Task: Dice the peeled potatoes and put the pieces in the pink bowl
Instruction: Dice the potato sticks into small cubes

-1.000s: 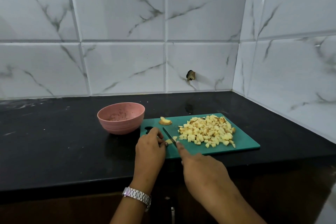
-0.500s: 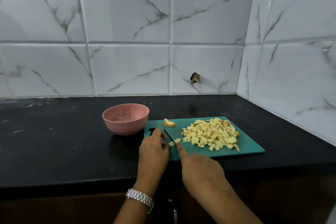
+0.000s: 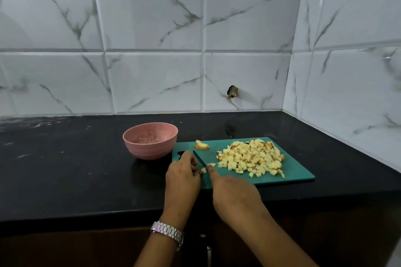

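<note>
Left hand [image 3: 183, 174] pinches a small potato piece [image 3: 204, 170] at the near-left of the cutting board [image 3: 293, 173]. Right hand [image 3: 233, 193] grips the knife [image 3: 199, 158]; the blade runs away and leftward, just right of that piece. Diced pile [image 3: 251, 158] lies right of both hands. Pink bowl [image 3: 152, 143] sits beyond-left, nearer the left hand. No readable writing.

White marble-look tiles [image 3: 152, 17], grey veining, meet in a corner at right. Small dark hole [image 3: 232, 91] low on back wall. Glossy black countertop [image 3: 65, 169]; dark cabinet front [image 3: 65, 249] below. Glare along top tiles.
</note>
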